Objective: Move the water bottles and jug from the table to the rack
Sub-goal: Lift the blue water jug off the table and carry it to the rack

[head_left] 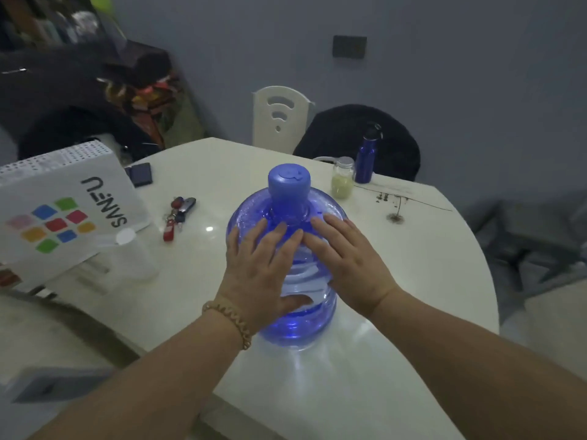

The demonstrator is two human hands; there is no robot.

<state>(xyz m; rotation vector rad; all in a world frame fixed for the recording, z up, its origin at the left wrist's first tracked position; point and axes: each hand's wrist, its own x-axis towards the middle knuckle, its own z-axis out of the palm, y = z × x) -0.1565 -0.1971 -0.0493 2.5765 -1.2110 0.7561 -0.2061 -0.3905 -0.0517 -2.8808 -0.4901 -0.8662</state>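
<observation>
Your left hand [259, 265] and your right hand [346, 255] both lie flat on the near shoulder of the blue water jug [286, 249], with the fingers spread and pointing toward its blue cap [288, 183]; neither hand closes around anything. The jug stands upright on the white table [413, 265], near the middle. At the far right of the table a dark blue bottle [367, 157] stands upright, and just to its left is a small glass jar [342, 181] (with something pale inside). On the left lie a bunch of keys [178, 217] and a white box [63, 214] with coloured squares.
</observation>
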